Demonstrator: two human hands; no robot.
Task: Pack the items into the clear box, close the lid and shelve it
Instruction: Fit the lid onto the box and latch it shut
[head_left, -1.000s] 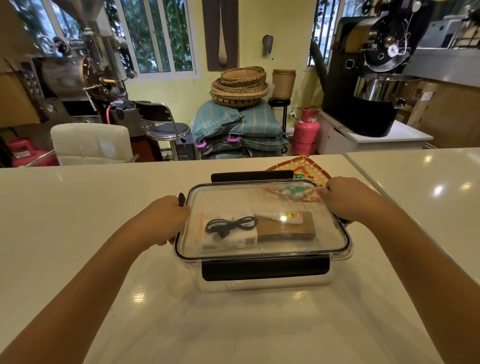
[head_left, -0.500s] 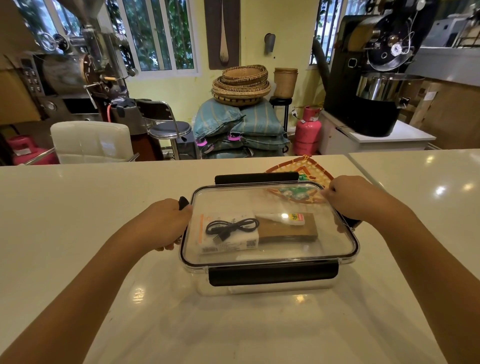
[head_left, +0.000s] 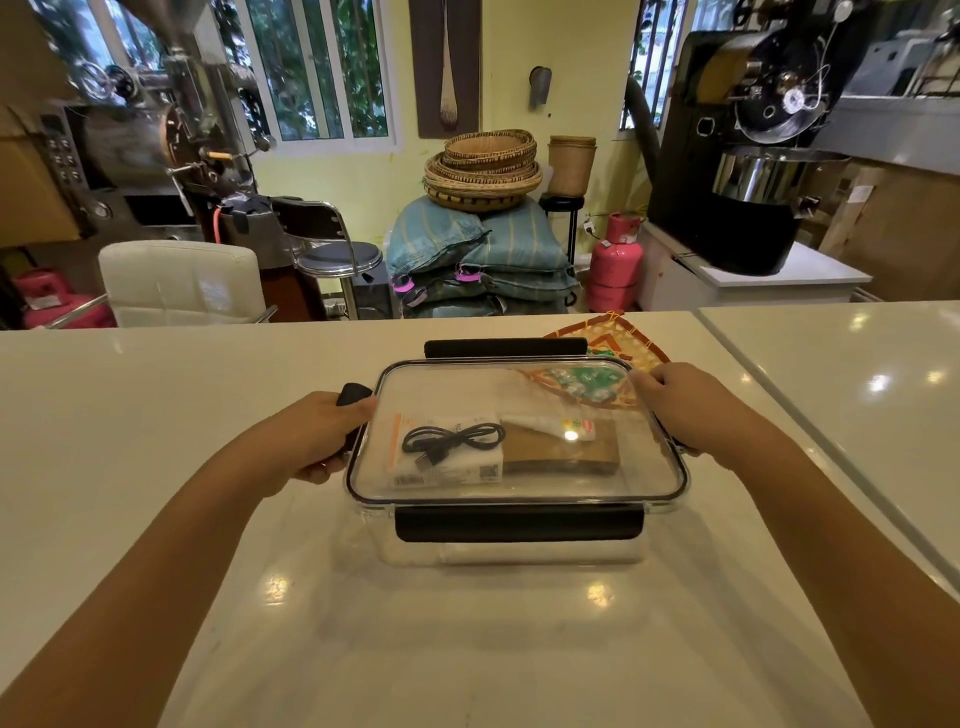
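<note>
The box sits on the white bench, straight ahead of the person, its clear lid on top. The near latch looks folded down; the far latch stands up, not yet snapped. Inside lie a black cable on a white packet and a brown card, all flat and light. The left hand is curled around the black side latch; the right hand is closed over the opposite edge, though its latch is hidden, so I cannot tell whether it is pressed home. The box should handle as stiff, light and rather slick plastic, best taken by both short sides under the rim. Behind it lies a woven mat
</note>
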